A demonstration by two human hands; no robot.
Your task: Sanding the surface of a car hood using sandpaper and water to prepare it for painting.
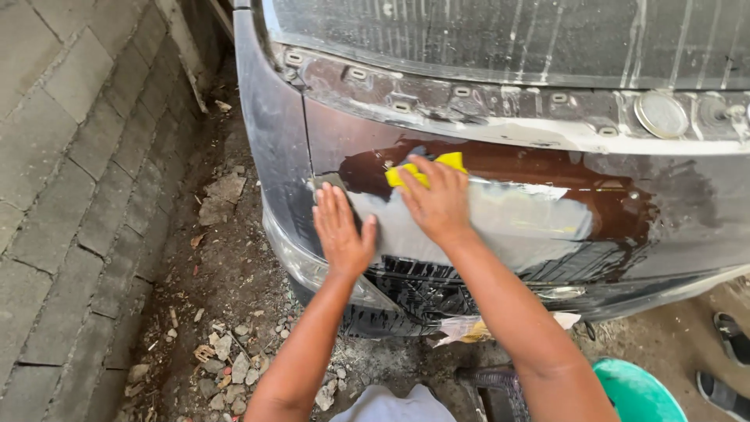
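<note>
Right hand [439,205]: fingers flat, pressing a yellow sponge [422,172] against the wet car bumper [680,195].
Left hand [341,233]: fingers spread open, flat on the bumper, holding nothing.
Nearby: green bucket [637,391] below.

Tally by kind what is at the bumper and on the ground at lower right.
Hands: 2, left hand and right hand
Yellow pad: 1
Car bumper: 1
Green bucket: 1
Sandals: 2
Total: 7
</note>
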